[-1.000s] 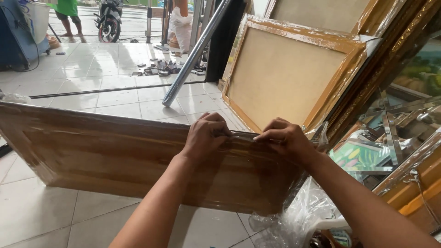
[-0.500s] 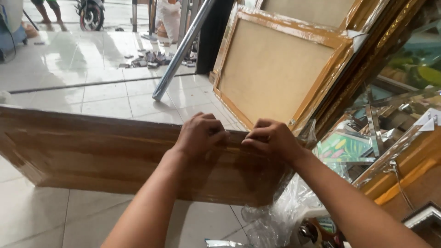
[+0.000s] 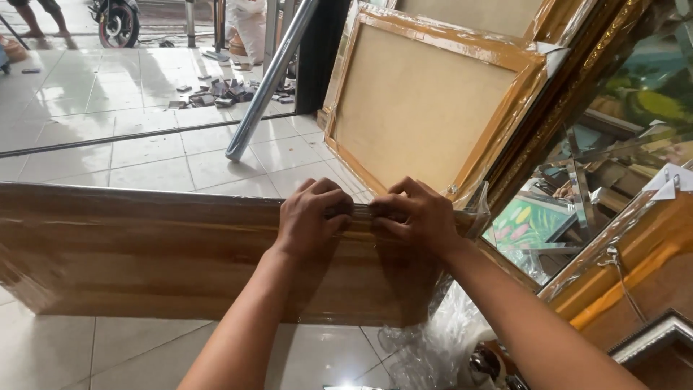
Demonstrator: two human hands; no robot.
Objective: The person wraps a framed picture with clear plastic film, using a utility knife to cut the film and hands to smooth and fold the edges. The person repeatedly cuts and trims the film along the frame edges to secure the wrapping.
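Wrapped wooden panel [image 3: 159, 253] stands on edge, already covered in clear film; left hand [image 3: 312, 220] and right hand [image 3: 419, 217] pinch the film along its top edge, loose plastic [image 3: 426, 339] trailing right.

Left hand [image 3: 312, 219], right hand [image 3: 415, 217] pinching clear wrap [image 3: 359, 212] atop long wooden panel [image 3: 144, 253].

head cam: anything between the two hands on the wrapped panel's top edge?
Head view: only a short stretch of bunched clear film on the panel's top edge separates left hand from right hand.
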